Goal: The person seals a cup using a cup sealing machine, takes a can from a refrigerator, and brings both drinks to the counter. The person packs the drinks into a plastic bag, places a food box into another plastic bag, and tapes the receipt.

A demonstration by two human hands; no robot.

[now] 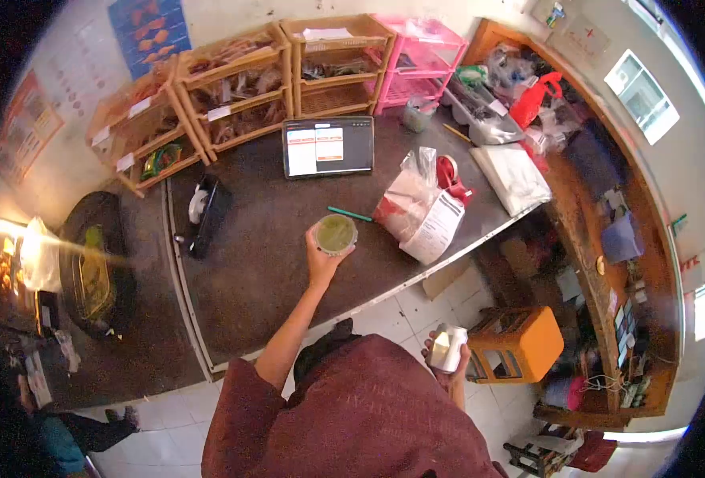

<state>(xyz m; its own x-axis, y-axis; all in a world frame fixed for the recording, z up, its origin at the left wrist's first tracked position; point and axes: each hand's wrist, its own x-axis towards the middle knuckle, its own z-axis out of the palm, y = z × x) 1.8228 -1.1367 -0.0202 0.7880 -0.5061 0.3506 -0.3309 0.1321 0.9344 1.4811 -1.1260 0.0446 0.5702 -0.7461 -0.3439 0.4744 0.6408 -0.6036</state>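
Note:
My left hand (316, 253) is closed around the side of a clear round tub of green contents (336, 233), over the dark table (245, 279). A green straw-like stick (350, 213) lies just beyond the tub. Off the table's front edge, low on the right, my right hand (458, 371) is closed on a white, roughly cylindrical object (449, 347) with a pale yellowish patch. What kind of thing it is cannot be made out. Right of the tub lie a clear plastic bag with a printed paper (430, 223) and a red tape dispenser (452, 177).
A tablet (329, 148) stands near tan stacked racks (332, 68) and a pink rack (419, 64). A black device (201, 211) sits left. White bags (512, 177) lie at the right corner. An orange stool (520, 342) stands beside wooden shelves (583, 247). Another person (70, 442) is lower left.

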